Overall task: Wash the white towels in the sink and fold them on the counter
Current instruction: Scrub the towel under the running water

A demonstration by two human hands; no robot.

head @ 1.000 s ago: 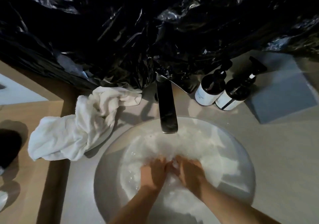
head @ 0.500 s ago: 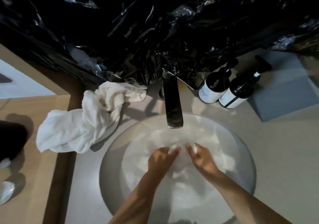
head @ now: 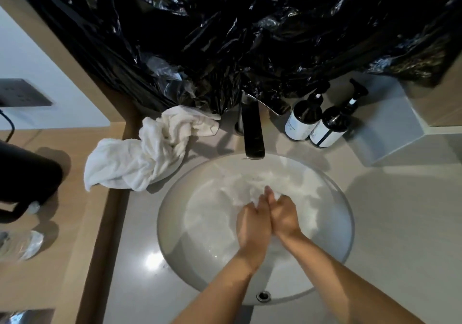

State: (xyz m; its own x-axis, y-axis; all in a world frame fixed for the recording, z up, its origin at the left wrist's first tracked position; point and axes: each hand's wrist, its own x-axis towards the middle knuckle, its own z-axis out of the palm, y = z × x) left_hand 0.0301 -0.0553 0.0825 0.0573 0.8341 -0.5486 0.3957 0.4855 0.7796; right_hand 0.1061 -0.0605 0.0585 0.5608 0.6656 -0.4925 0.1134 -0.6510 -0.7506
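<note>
A round white sink holds water and a submerged white towel. Both my hands are down in the basin, side by side and touching. My left hand and my right hand press on the wet towel with fingers pointing toward the tap; the fingertips are sunk in the cloth, so their grip is unclear. A second white towel lies crumpled on the counter, left of the dark faucet.
Two dark pump bottles stand right of the faucet, beside a grey box. Black plastic sheeting covers the wall behind. A black object and a clear wrapper sit on the wooden ledge at left.
My hands have come together from slightly apart and now lie side by side on the towel in the sink. The view has shifted, showing more of the left ledge.
</note>
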